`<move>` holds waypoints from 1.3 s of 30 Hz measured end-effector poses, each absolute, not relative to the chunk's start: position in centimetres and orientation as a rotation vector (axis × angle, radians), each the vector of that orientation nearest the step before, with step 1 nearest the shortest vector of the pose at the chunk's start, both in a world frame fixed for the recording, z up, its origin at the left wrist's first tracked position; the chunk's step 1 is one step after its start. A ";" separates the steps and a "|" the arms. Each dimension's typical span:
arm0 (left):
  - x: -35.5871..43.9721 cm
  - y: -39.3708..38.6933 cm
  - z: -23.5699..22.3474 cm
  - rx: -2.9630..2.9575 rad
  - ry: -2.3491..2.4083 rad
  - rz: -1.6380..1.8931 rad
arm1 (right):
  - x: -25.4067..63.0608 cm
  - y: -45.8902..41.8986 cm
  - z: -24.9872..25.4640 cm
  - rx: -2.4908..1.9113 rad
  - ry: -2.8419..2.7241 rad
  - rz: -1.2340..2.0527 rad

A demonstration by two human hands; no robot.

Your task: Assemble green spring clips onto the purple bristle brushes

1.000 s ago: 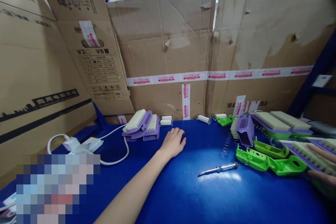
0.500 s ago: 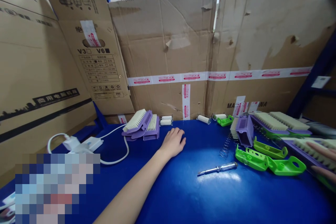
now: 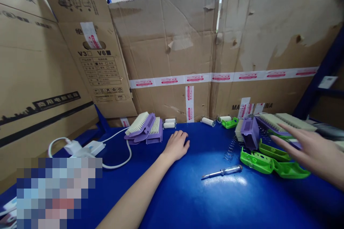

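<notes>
My left hand [image 3: 176, 145] lies palm down on the blue tabletop, fingers loosely stretched, holding nothing. Beside it to the left are purple brush heads with cream bristles [image 3: 143, 127], and small white rollers [image 3: 169, 123] sit behind it. My right hand [image 3: 309, 148] hovers at the right with its fingers extended and apart, above green plastic shells [image 3: 258, 161] and in front of cream-bristled brushes [image 3: 295, 123]. Nothing shows in its grasp. A purple bristled housing [image 3: 249, 132] stands left of its fingertips, with thin coil springs [image 3: 230, 150] alongside. A screwdriver [image 3: 222, 172] lies between my hands.
Cardboard sheets [image 3: 166, 53] wall the back and left of the blue table [image 3: 193, 200]. A white plug and cable [image 3: 73, 147] lie at the left, near a blurred-out patch. Another white roller [image 3: 208, 121] and a small green part [image 3: 229, 123] stand by the back edge.
My right hand has come further into view from the right edge and moved left, over the brushes and green shells. My left hand has stayed in place.
</notes>
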State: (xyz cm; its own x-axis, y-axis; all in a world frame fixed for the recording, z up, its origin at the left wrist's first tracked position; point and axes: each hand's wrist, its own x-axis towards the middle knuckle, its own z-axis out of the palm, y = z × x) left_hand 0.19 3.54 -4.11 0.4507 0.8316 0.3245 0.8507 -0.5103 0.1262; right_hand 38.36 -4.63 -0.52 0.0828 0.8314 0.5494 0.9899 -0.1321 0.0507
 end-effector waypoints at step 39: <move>-0.3 2.9 -3.1 -2.492 -1.415 -0.353 | 16.7 4.1 -0.9 -1.658 -2.339 -0.139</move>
State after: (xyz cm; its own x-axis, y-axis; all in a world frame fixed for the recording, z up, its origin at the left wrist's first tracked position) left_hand -0.33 2.91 -3.05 0.4981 0.8016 0.3307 0.8631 -0.4952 -0.0994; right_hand 16.69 4.07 -0.93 -0.3086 0.9111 0.2731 0.9371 0.3404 -0.0768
